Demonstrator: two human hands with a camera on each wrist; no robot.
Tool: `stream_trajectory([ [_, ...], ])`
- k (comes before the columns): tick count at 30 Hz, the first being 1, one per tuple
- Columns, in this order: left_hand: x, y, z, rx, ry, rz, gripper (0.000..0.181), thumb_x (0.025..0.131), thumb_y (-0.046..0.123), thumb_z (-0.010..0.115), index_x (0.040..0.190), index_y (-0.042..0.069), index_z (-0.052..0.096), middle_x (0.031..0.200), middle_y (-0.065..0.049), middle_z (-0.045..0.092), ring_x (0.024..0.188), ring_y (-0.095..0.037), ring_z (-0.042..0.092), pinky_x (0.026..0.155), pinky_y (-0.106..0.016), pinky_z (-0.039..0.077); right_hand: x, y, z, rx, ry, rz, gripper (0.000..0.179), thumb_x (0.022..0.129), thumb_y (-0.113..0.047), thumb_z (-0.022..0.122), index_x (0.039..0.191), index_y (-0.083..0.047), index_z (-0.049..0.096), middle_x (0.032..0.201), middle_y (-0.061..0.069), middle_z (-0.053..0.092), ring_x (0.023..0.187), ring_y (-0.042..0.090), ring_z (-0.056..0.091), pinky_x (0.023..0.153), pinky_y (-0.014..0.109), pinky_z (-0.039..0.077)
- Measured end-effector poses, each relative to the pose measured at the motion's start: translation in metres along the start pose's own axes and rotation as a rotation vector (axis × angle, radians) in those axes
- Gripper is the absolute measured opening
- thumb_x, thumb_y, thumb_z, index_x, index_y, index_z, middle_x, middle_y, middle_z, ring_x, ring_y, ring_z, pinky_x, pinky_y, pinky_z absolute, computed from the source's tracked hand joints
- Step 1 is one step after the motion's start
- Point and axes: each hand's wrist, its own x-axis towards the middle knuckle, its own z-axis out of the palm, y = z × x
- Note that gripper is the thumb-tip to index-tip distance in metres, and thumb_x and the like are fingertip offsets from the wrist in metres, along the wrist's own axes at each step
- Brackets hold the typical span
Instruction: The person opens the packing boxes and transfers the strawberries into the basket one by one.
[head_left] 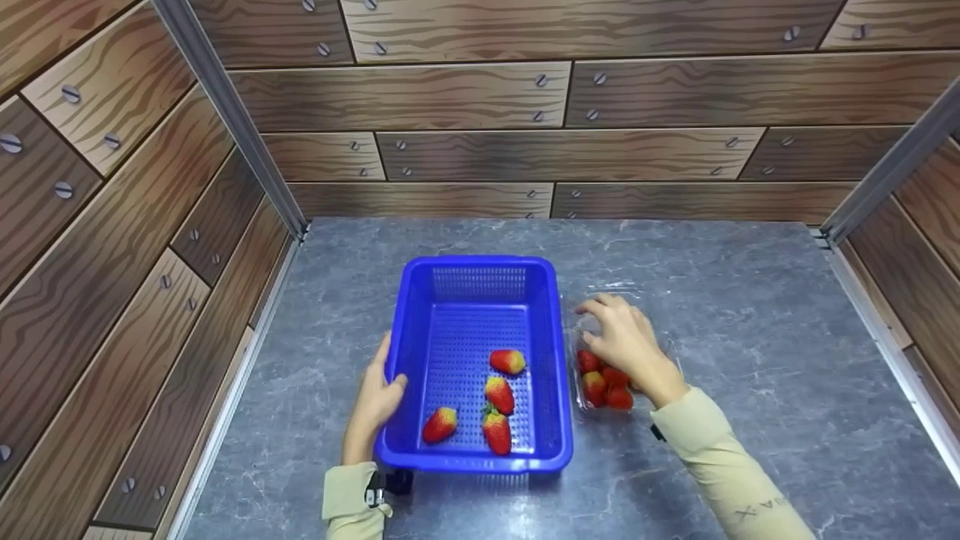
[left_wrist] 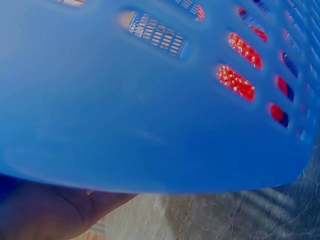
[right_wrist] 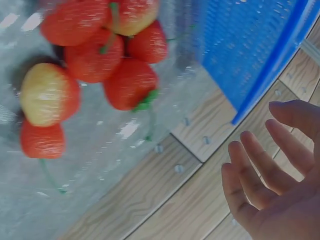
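A blue plastic basket (head_left: 480, 319) with perforated walls stands on the tabletop. Inside it lie several strawberries (head_left: 499, 395), red with yellowish tops, toward the near end. My left hand (head_left: 375, 397) grips the basket's left side, thumb over the rim; the left wrist view shows mostly the basket wall (left_wrist: 140, 115), with red fruit through its slots. To the right of the basket sits a clear plastic container (head_left: 580, 394) with more strawberries (right_wrist: 95, 55). My right hand (head_left: 622, 337) hovers over that container, and in the right wrist view its loosely bent fingers (right_wrist: 265, 170) hold nothing.
A grey marbled tabletop (head_left: 757, 360) lies under everything. Wood-patterned panels (head_left: 465, 97) stand at the back and both sides, with metal posts (head_left: 232, 112) at the corners.
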Motion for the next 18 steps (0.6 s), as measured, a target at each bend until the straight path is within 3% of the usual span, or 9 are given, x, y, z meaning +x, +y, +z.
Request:
stream_trajectory([
  [8, -0.002, -0.001, 0.002, -0.001, -0.005, -0.029, 0.081, 0.084, -0.014, 0.05, 0.157, 0.005, 0.023, 0.158, -0.024, 0.026, 0.138, -0.045, 0.035, 0.114, -0.056, 0.029, -0.024, 0.024, 0.009, -0.011, -0.12, 0.099, 0.036, 0.076, -0.01, 0.075, 0.112, -0.007, 0.072, 0.109, 0.016, 0.066, 0.1, 0.041, 0.061, 0.078, 0.058, 0.053],
  [14, -0.002, 0.0, 0.001, -0.006, 0.0, -0.029, 0.08, 0.084, -0.014, 0.049, 0.157, 0.004, 0.023, 0.159, -0.025, 0.024, 0.139, -0.046, 0.033, 0.114, -0.057, 0.028, -0.037, 0.036, 0.014, -0.004, -0.187, 0.135, 0.037, 0.074, -0.009, 0.076, 0.11, -0.004, 0.072, 0.103, 0.017, 0.065, 0.094, 0.042, 0.062, 0.073, 0.058, 0.054],
  [18, -0.001, 0.001, 0.0, 0.008, -0.001, -0.036, 0.08, 0.085, -0.014, 0.049, 0.157, 0.006, 0.023, 0.158, -0.025, 0.025, 0.138, -0.047, 0.035, 0.113, -0.058, 0.03, -0.041, 0.04, 0.018, 0.01, -0.219, 0.167, 0.043, 0.073, -0.007, 0.077, 0.115, -0.001, 0.07, 0.11, 0.022, 0.063, 0.095, 0.043, 0.062, 0.074, 0.06, 0.054],
])
